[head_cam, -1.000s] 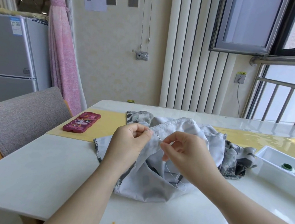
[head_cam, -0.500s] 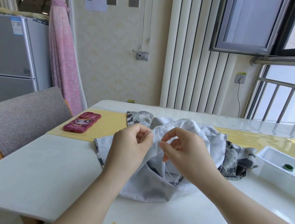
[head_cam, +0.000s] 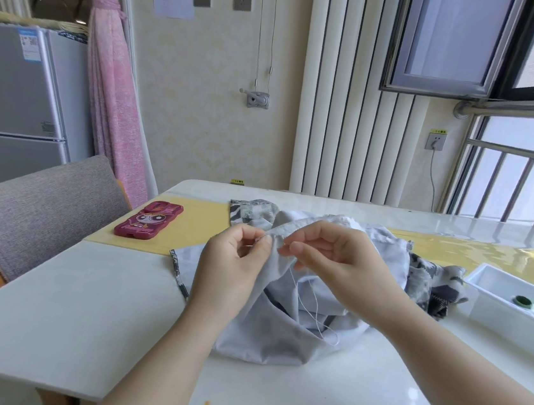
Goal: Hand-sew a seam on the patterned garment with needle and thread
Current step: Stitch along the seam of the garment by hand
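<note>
While the work sits mid-bench (head_cam: pixel 63 312), phone (head_cam: pixel 148 220): pink-cased, flat on the yellow mat (head_cam: pixel 197 221), well apart to the left.
Left hand (head_cam: pixel 235 265): grip narrow, pinching the raised seam edge (head_cam: pixel 280 232) of the patterned garment (head_cam: pixel 276 340).
Seam edge: runs left to right between the hands, just left of the right hand's grip.
Right hand (head_cam: pixel 338 263): nearer the stitch point; grip narrow, pinching the thread (head_cam: pixel 294 288) at its top; needle too fine to make out.
Next move: probably a pull rightward, away from the left hand.
Tray (head_cam: pixel 492 314): white, far right, green spool (head_cam: pixel 523 301) inside.
</note>
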`<act>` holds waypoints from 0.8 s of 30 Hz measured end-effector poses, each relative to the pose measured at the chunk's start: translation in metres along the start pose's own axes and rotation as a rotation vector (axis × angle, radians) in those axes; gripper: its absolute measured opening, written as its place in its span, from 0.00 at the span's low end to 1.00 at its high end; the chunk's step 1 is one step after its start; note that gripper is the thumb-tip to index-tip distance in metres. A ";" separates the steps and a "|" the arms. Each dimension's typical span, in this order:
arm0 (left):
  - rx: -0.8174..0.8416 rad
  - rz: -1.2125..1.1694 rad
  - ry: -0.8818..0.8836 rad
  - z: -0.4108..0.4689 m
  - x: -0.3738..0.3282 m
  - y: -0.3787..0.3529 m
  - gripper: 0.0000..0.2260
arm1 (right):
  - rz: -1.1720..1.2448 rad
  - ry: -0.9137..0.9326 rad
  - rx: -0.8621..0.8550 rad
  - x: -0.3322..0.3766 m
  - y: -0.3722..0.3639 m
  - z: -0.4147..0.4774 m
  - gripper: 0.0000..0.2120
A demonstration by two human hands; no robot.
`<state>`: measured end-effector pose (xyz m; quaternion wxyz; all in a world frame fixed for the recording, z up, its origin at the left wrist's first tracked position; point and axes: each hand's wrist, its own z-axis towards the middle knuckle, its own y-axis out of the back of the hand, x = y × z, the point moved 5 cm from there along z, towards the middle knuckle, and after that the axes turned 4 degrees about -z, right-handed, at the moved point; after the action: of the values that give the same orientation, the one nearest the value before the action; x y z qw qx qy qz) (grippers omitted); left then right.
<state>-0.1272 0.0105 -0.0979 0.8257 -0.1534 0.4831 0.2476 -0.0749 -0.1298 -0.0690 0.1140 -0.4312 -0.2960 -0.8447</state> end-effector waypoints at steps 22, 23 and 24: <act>0.204 0.073 -0.189 -0.009 -0.002 -0.011 0.06 | 0.170 -0.333 -0.080 0.016 0.023 0.037 0.07; 0.206 0.078 -0.185 -0.009 -0.001 -0.010 0.05 | 0.470 -0.390 -0.161 0.014 0.025 0.037 0.08; 0.209 0.081 -0.182 -0.009 0.001 -0.010 0.04 | 0.698 -0.411 -0.223 0.014 0.027 0.038 0.09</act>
<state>-0.1279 -0.0019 -0.1026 0.8668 -0.0238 0.4353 0.2420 -0.0462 -0.1279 -0.0296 0.2844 -0.6750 -0.0552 -0.6786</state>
